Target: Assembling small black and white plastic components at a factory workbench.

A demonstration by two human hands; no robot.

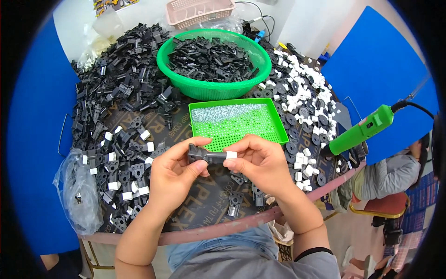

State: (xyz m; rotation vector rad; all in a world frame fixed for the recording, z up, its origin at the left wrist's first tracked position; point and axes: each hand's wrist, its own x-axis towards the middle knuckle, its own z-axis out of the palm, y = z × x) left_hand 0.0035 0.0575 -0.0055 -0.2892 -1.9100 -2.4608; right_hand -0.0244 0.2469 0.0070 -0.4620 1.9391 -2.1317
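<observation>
Over the near middle of the table, my left hand (171, 174) grips the wide end of a black plastic part (215, 157). Its narrow tubular end points right, toward my right hand (260, 165). There my right thumb and fingers pinch a small white cap (231, 155), which sits at the tip of the tube; how far it is pushed on I cannot tell. Just beyond my hands lies a green perforated tray (217, 139) with many small silvery metal pieces. Loose black parts (234, 203) lie just below my hands.
A green basket (173, 79) of black parts stands behind the tray. Black parts (109, 95) are heaped at left, white-capped ones (138, 171) nearer. White caps and black discs (291, 119) cover the right, beside a hanging green electric screwdriver (360, 134). A plastic bag (81, 195) lies left. Another person (392, 169) sits at right.
</observation>
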